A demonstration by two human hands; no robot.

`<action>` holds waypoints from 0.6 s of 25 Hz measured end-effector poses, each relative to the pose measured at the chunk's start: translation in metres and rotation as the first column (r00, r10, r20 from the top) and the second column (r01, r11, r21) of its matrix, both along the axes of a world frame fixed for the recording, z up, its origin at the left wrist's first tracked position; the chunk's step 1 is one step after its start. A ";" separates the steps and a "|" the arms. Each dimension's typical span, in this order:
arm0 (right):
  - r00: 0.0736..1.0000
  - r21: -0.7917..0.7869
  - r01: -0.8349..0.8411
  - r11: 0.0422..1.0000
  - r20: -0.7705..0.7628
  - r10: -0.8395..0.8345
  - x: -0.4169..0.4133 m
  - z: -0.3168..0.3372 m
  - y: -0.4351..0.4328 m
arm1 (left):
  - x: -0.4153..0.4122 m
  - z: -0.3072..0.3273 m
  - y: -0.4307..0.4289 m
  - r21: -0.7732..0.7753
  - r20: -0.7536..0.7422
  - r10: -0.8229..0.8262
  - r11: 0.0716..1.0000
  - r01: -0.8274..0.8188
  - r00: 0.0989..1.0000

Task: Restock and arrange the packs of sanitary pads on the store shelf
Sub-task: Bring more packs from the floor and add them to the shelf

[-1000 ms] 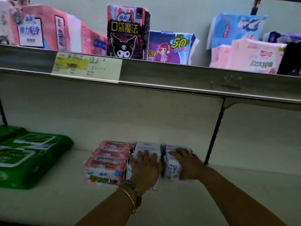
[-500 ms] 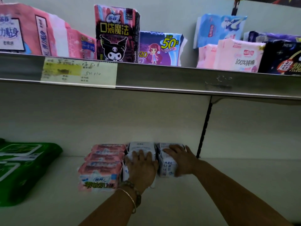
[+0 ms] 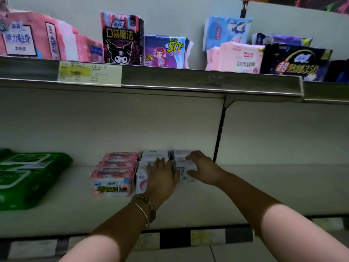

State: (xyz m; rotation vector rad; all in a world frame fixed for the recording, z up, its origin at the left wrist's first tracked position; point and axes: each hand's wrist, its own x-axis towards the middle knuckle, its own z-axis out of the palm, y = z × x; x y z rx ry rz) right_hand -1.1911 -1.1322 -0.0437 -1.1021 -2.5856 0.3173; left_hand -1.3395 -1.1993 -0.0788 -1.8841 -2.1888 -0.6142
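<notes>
On the lower white shelf (image 3: 264, 186) stand three short rows of pad packs against the back wall. A pink row (image 3: 115, 173) is on the left. My left hand (image 3: 162, 178) lies flat with straight fingers on the middle row of white packs (image 3: 154, 155). My right hand (image 3: 203, 170) grips the right row of white packs (image 3: 182, 163), fingers over the top and thumb at the front face. The fronts of both white rows are partly hidden by my hands.
Green packs (image 3: 28, 178) lie at the left of the lower shelf. The upper shelf (image 3: 170, 80) carries a price label (image 3: 89, 74) and many packs: pink, a black cartoon pack (image 3: 122, 38), purple, blue and dark ones. A slotted upright (image 3: 219, 135) stands behind my right hand.
The camera has drawn back and shifted right, so the shelf's front edge and the tiled floor now show. My hands stay on the two white rows; my right thumb now shows at the front.
</notes>
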 end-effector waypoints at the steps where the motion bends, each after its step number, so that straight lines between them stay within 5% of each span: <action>1: 1.000 -0.003 -0.012 1.000 -0.025 0.012 0.008 0.002 -0.009 | 0.012 -0.001 -0.010 0.023 -0.030 -0.035 0.999 0.036 0.999; 6: 0.996 -0.009 -0.048 0.999 -0.076 0.047 0.064 -0.001 -0.067 | 0.079 -0.015 -0.067 0.037 0.027 -0.106 0.994 0.105 0.994; 15: 0.995 -0.118 -0.020 0.993 -0.096 0.009 0.173 -0.071 -0.187 | 0.213 -0.059 -0.208 -0.251 0.143 -0.032 0.966 0.068 0.989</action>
